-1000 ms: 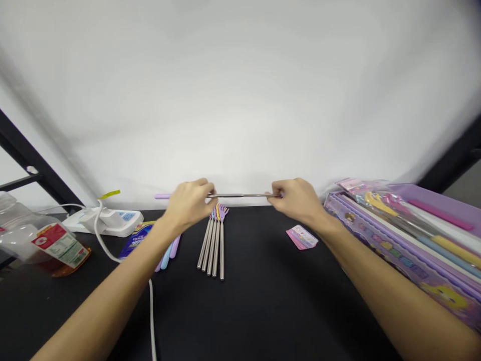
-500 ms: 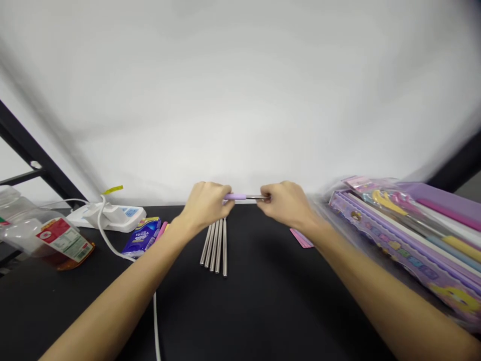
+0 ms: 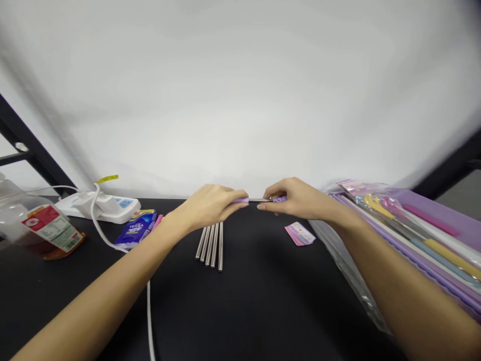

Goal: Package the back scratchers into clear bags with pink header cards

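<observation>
A slim metal rod with purple parts [image 3: 258, 200] spans the gap between my two hands, level above the back of the black table. My left hand [image 3: 210, 205] pinches its purple left end between thumb and fingers. At the other end my right hand [image 3: 295, 198] grips it, with a short purple piece showing among the fingers. I cannot make out exactly what kind of tool it is. Below my left hand several metal sticks [image 3: 210, 246] lie side by side, their far ends hidden by it. Pink cards [image 3: 299, 234] lie under my right hand.
On the left are a white power strip [image 3: 116, 208] with its cable [image 3: 149, 316], a blue tissue pack [image 3: 137, 229] and a tipped-looking clear bottle [image 3: 52, 228]. A purple box [image 3: 424, 205] with scissors and plastic wrapping lies right. A white wall stands behind the black table [image 3: 240, 316].
My right hand has shifted slightly right and its grip has loosened, showing a purple piece at that end. The view has moved, and more of the pink cards is visible.
</observation>
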Demonstrator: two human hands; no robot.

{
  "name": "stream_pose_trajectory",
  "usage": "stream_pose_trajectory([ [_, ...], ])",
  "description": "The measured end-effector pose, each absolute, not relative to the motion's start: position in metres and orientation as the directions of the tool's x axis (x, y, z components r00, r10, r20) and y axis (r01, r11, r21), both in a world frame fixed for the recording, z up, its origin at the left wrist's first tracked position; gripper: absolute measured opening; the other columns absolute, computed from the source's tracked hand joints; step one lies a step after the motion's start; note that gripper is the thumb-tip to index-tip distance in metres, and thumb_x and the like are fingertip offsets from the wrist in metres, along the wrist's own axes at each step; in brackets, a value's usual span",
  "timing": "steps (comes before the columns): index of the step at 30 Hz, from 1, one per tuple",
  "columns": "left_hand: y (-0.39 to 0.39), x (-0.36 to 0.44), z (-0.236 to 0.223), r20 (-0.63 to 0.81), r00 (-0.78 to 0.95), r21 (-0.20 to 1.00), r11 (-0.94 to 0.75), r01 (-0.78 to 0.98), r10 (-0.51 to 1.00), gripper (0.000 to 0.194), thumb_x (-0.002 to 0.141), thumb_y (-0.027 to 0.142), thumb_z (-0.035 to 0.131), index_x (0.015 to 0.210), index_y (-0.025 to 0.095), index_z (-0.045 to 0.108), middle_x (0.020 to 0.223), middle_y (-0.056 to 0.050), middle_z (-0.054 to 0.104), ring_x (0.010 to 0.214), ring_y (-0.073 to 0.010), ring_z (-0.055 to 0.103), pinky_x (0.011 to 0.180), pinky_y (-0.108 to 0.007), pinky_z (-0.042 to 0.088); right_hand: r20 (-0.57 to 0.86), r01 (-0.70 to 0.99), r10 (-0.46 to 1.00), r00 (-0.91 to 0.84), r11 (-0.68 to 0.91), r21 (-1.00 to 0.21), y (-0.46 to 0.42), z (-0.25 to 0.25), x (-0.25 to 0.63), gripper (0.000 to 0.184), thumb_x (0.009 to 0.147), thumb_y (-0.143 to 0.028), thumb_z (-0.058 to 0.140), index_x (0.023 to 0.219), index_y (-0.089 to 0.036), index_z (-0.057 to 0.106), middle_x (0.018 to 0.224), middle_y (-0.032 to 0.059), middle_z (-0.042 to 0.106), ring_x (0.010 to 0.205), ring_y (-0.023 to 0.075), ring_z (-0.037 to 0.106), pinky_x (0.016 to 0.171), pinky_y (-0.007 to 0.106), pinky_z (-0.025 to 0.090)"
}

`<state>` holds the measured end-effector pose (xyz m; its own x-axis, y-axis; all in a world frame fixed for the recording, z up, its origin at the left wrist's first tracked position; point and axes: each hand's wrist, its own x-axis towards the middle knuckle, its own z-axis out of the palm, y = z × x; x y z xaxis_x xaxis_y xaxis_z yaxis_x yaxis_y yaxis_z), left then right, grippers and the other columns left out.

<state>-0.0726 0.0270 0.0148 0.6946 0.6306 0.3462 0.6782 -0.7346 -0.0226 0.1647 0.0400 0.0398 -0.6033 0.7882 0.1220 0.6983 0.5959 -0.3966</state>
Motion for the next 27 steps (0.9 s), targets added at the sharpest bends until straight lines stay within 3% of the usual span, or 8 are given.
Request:
stream_pose_trajectory([
  [4, 0.024, -0.063, 0.014, 0.396, 0.685, -0.017, -0.740, 0.672, 0.612, 0.027, 0.100, 0.035, 0.040, 0.108, 0.021, 0.062, 0.091, -0.003, 0.066, 0.074, -0.0157, 0.061, 0.065, -0.027, 0.041, 0.012, 0.718, 0.782, -0.623, 0.577, -0.390, 0.035, 0.060, 0.186, 0.030, 0.083, -0.046, 0.058, 0.081, -0.021, 0.075, 0.081, 0.0010, 0.072, 0.073, 0.0171, 0.061, 0.064, 0.026, 0.041],
  [7, 0.020, -0.053, 0.009, 0.411, 0.661, -0.010, -0.722, 0.692, 0.628, 0.022, 0.099, 0.030, 0.042, 0.105, 0.021, 0.061, 0.091, -0.002, 0.065, 0.072, -0.0156, 0.060, 0.064, -0.028, 0.041, 0.001, 0.770, 0.831, -0.556, 0.515, -0.377, 0.027, 0.075, 0.205, 0.034, 0.082, -0.047, 0.062, 0.103, -0.025, 0.075, 0.104, 0.0032, 0.074, 0.092, 0.0216, 0.065, 0.076, 0.029, 0.046],
  [13, 0.007, -0.027, 0.002, 0.353, 0.648, 0.085, -0.713, 0.696, 0.675, 0.027, 0.101, 0.032, 0.037, 0.111, 0.022, 0.060, 0.093, -0.003, 0.069, 0.080, -0.0187, 0.065, 0.068, -0.029, 0.044, 0.013, 0.881, 0.944, -0.330, 0.313, -0.354, 0.015, 0.094, 0.254, 0.050, 0.077, -0.046, 0.066, 0.122, -0.025, 0.066, 0.107, 0.0081, 0.074, 0.088, 0.0253, 0.068, 0.073, 0.034, 0.050],
  [16, 0.002, -0.011, 0.001, 0.279, 0.660, 0.123, -0.708, 0.695, 0.697, 0.032, 0.102, 0.033, 0.035, 0.120, 0.023, 0.058, 0.100, -0.004, 0.071, 0.087, -0.0215, 0.068, 0.070, -0.031, 0.045, -0.059, 0.933, 0.974, -0.218, 0.190, -0.305, 0.020, 0.091, 0.277, 0.041, 0.074, -0.038, 0.069, 0.112, -0.023, 0.070, 0.095, 0.0080, 0.076, 0.078, 0.0241, 0.069, 0.066, 0.033, 0.049],
  [20, 0.002, 0.010, -0.002, 0.204, 0.678, 0.130, -0.706, 0.696, 0.706, 0.034, 0.101, 0.034, 0.032, 0.117, 0.023, 0.059, 0.097, -0.005, 0.072, 0.085, -0.0239, 0.069, 0.068, -0.032, 0.046, -0.298, 0.932, 0.954, -0.022, -0.088, -0.352, 0.033, 0.073, 0.281, 0.018, 0.070, -0.024, 0.069, 0.087, -0.019, 0.071, 0.074, 0.0059, 0.075, 0.062, 0.0199, 0.067, 0.058, 0.030, 0.049],
  [22, 0.004, 0.019, -0.005, 0.173, 0.685, 0.130, -0.705, 0.697, 0.708, 0.034, 0.101, 0.034, 0.032, 0.114, 0.023, 0.061, 0.093, -0.006, 0.072, 0.084, -0.0242, 0.069, 0.067, -0.032, 0.046, -0.360, 0.947, 0.932, 0.042, -0.152, -0.282, 0.039, 0.060, 0.272, 0.005, 0.068, -0.021, 0.071, 0.071, -0.018, 0.068, 0.063, 0.0055, 0.071, 0.059, 0.0201, 0.066, 0.057, 0.030, 0.048],
  [23, 0.004, 0.022, -0.006, 0.164, 0.684, 0.130, -0.703, 0.699, 0.711, 0.034, 0.101, 0.035, 0.032, 0.112, 0.023, 0.061, 0.091, -0.006, 0.072, 0.082, -0.0241, 0.069, 0.067, -0.032, 0.046, -0.404, 0.959, 0.908, 0.109, -0.203, -0.196, 0.042, 0.054, 0.267, 0.008, 0.066, -0.022, 0.073, 0.064, -0.018, 0.066, 0.057, 0.0044, 0.069, 0.057, 0.0203, 0.065, 0.056, 0.031, 0.048],
  [27, 0.005, 0.026, -0.011, 0.154, 0.662, 0.119, -0.679, 0.724, 0.733, 0.036, 0.101, 0.036, 0.029, 0.109, 0.022, 0.061, 0.082, -0.005, 0.069, 0.073, -0.0222, 0.067, 0.062, -0.030, 0.043, -0.472, 0.954, 0.860, 0.195, -0.279, -0.113, 0.054, 0.033, 0.252, 0.016, 0.064, -0.015, 0.071, 0.052, -0.018, 0.061, 0.051, 0.0039, 0.066, 0.049, 0.0195, 0.061, 0.056, 0.035, 0.048],
])
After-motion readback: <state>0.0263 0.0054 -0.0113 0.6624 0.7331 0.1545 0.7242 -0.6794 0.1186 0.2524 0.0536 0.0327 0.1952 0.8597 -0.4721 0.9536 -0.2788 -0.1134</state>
